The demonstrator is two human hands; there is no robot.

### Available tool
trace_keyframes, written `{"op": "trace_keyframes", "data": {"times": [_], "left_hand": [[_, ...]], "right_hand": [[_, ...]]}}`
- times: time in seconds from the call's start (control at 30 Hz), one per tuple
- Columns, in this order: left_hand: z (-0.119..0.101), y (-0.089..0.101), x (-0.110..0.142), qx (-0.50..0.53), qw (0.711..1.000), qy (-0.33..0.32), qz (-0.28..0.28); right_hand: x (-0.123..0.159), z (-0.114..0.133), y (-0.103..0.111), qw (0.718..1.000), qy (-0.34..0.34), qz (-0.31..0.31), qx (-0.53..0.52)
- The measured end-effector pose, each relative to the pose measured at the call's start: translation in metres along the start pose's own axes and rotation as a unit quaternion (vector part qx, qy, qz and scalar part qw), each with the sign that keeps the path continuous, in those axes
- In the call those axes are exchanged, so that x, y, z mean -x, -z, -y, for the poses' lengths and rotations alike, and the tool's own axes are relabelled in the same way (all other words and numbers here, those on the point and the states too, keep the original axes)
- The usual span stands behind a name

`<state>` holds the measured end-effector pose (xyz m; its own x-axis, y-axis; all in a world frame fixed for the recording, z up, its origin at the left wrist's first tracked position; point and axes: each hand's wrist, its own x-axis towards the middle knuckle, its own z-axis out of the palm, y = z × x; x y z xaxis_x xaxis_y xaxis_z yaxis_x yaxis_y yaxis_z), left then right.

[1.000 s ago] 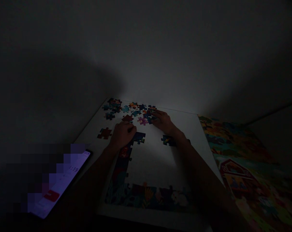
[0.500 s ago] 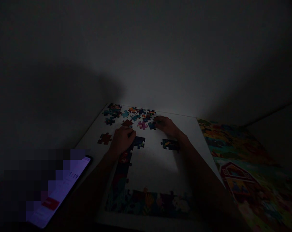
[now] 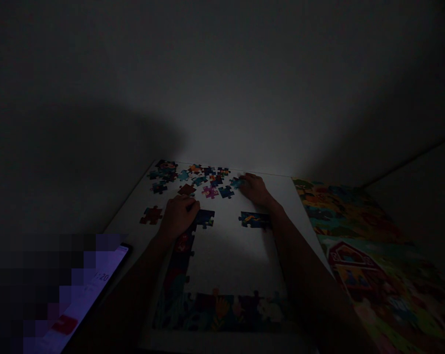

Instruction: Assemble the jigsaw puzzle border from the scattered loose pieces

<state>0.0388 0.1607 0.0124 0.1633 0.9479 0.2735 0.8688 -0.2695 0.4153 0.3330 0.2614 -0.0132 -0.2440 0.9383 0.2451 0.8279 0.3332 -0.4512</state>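
Teal puzzle piece [image 3: 236,183] newly showing under open right hand [image 3: 255,191]; left hand [image 3: 178,216] curled, grip unclear

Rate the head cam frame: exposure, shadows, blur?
Head view: heavily underexposed, lit only by a pool of light on the white board. The wall falls to near black, with a broad shadow at left. The left hand and right hand show no obvious blur, but the forearms are nearly silhouetted. A pixelated mosaic covers part of the phone.
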Motion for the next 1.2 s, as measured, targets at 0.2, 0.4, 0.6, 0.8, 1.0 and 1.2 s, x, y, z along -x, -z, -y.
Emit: {"op": "trace_keyframes", "data": {"times": [0.2,0.4,0.6,0.8,1.0,1.2], "left_hand": [[0.001,0.001,-0.001,0.007,1.000,-0.001,0.005],[0.000,0.002,0.000,-0.009,1.000,0.007,0.008],[0.000,0.000,0.001,0.007,1.000,0.027,-0.009],[0.005,-0.005,0.000,0.012,0.995,0.073,-0.066],[0.007,-0.011,0.002,-0.013,0.996,0.057,-0.064],[0.005,-0.011,0.002,-0.030,0.997,0.058,-0.042]], "right_hand": [[-0.003,-0.002,-0.003,1.000,0.010,-0.009,-0.008],[-0.001,0.003,0.002,0.999,0.021,-0.007,-0.029],[0.001,0.008,0.006,1.000,-0.005,-0.009,-0.030],[-0.003,0.006,0.006,0.998,0.025,-0.014,-0.058],[0.001,0.009,0.013,0.997,0.034,0.006,-0.073],[0.000,0.027,0.019,0.998,0.021,0.012,-0.063]]}}
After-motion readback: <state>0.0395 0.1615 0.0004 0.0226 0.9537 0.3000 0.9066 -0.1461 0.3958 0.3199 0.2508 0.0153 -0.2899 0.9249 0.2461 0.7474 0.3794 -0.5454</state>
